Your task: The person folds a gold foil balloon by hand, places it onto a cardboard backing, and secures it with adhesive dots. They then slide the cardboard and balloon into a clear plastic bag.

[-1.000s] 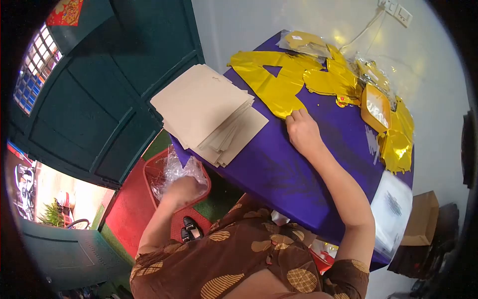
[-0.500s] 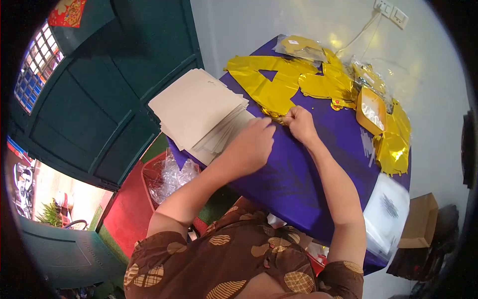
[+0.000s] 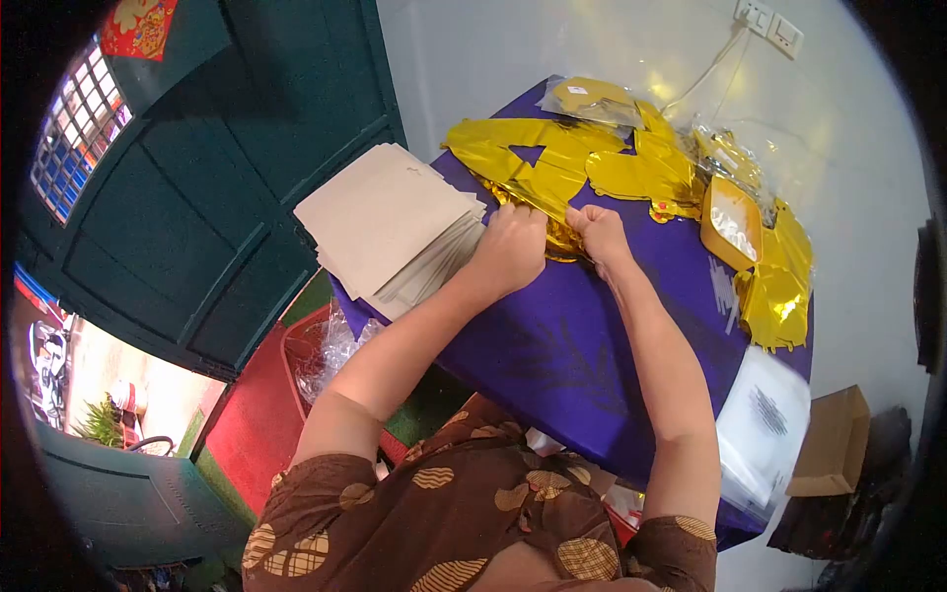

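Gold foil sheets [image 3: 552,176] lie in a layered pile at the middle of the purple-covered table [image 3: 552,345]. My left hand [image 3: 515,247] is closed on the near left edge of the foil. With fingers pinched, my right hand [image 3: 599,235] grips the foil's near right corner. Between the two hands the foil edge is lifted and crinkled. A stack of beige cards [image 3: 385,217] sits just left of my left hand. To the right of the hands, more gold foil shapes [image 3: 641,173] lie flat beside a yellow tray [image 3: 731,223] with white items inside.
Clear plastic bags [image 3: 764,419] lie at the table's right edge, near an open cardboard box [image 3: 834,444]. Under the left edge, a red bin [image 3: 304,345] holds clear plastic. A dark green door [image 3: 197,178] stands at the left, and a wall socket [image 3: 769,25] is at the upper right.
My left hand has moved forward from beside the cards and taken hold of the foil. The foil's near edge is now raised between both hands.
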`<state>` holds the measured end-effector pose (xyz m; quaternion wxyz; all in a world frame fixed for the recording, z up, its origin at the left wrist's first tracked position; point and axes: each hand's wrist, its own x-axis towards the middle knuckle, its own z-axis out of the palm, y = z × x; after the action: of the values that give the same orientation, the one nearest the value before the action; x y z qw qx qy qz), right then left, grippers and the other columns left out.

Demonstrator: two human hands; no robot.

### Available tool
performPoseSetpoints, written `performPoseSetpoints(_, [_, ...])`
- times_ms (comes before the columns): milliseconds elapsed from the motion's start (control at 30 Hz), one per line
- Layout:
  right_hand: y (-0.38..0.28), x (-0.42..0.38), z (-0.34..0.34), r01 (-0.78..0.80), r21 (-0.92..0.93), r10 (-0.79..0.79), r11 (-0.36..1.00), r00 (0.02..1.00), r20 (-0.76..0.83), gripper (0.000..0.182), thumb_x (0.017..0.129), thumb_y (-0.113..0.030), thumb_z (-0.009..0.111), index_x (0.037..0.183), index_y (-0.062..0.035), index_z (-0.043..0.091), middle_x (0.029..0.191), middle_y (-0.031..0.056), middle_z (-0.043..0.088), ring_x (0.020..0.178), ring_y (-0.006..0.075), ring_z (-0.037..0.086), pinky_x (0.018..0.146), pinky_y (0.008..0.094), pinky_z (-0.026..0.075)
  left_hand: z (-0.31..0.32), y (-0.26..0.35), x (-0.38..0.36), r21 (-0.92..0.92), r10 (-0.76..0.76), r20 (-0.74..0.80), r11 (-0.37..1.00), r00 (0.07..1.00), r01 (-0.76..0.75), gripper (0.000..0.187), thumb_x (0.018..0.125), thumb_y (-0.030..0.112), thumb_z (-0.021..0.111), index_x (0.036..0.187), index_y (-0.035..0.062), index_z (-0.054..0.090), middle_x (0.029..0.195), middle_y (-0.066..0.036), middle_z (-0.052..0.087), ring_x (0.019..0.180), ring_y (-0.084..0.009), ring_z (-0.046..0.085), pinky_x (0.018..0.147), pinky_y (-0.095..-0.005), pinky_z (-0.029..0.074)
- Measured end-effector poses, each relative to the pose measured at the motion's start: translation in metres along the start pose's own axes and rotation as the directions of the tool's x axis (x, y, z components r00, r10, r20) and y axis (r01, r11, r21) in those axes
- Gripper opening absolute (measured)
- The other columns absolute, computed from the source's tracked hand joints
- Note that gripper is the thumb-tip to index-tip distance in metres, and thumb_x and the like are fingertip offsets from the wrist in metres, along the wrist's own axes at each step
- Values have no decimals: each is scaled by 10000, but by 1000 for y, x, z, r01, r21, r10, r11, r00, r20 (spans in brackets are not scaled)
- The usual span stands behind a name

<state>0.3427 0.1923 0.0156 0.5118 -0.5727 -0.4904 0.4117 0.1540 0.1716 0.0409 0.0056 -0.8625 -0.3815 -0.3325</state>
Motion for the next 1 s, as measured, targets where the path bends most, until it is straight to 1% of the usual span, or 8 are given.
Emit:
performPoseSetpoints(100, [-2, -1, -1, -20, -42, 20, 999, 1000, -1, 287, 898, -104, 647, 625, -69, 563, 588, -35, 489, 530, 77, 390, 481, 298, 302, 2, -1, 21, 32, 13, 33, 999, 999, -14, 193, 756, 56, 613, 912, -35, 679, 941, -242, 672, 921, -415, 625, 838, -473, 504])
performPoseSetpoints(233, [7, 18, -6, 62, -142, -68, 988, 997, -38, 218, 885, -53, 568, 671, -24, 595, 585, 6, 518, 556, 94, 437, 510, 319, 366, 11, -4, 59, 131, -277, 529, 961, 802, 245, 307, 817, 88, 620, 1090, -34, 688, 1105, -282, 662, 1114, -444, 612, 922, -464, 523])
performPoseSetpoints(400, [-60, 20, -13, 467, -573, -565, 673, 825, 9, 107, 875, -84, 630, 869, 13, 673, 701, 128, 642, 648, 183, 603, 618, 343, 470, 31, -24, 119, 295, -387, 671, 922, 633, 251, 403, 854, 111, 649, 1244, 10, 660, 1352, -232, 584, 1213, -418, 587, 1001, -454, 499])
performPoseSetpoints(500, [-78, 23, -12, 531, -667, -663, 523, 745, 74, 138, 879, -114, 653, 952, -6, 699, 763, 173, 672, 696, 223, 664, 655, 350, 502, 115, -76, 135, 303, -436, 385, 892, 814, 334, 442, 864, 148, 667, 1291, 36, 644, 1421, -182, 553, 1238, -395, 584, 1041, -456, 470])
performPoseSetpoints(633, [-89, 33, -22, 549, -690, -720, 473, 692, 57, 145, 887, -128, 665, 972, -22, 716, 776, 157, 694, 693, 209, 677, 655, 332, 512, 75, -56, 155, 397, -558, 580, 830, 594, 392, 619, 886, 161, 554, 1486, 57, 443, 1504, -204, 457, 1379, -376, 457, 1138, -548, 330])
performPoseSetpoints(700, [-102, 34, -29, 549, -635, -721, 544, 693, -20, 148, 879, -136, 673, 973, -33, 726, 807, 163, 704, 720, 248, 683, 670, 356, 521, 103, -72, 165, 467, -723, 397, 689, 565, 554, 643, 918, 220, 528, 1527, 77, 379, 1614, -221, 245, 1368, -498, 409, 999, -829, 205])
performPoseSetpoints(800, [-132, 32, -49, 539, -585, -725, 606, 678, -126, 170, 875, -159, 680, 991, -54, 746, 859, 184, 716, 764, 305, 705, 698, 379, 535, 107, -91, 188, 476, -720, 581, 678, 379, 560, 845, 901, 258, 614, 1593, 100, 156, 1670, -143, 24, 1383, -568, 320, 997, -833, 210])
performPoseSetpoints(1000, [-171, 25, -91, 584, -499, -742, 640, 640, -202, 162, 916, -121, 649, 1018, -37, 742, 815, 111, 735, 712, 141, 662, 677, 298, 516, 151, -122, 204, 534, -776, 406, 630, 483, 563, 600, 912, 264, 558, 1466, 91, 408, 1452, -201, 417, 1270, -500, 482, 933, -764, 367])
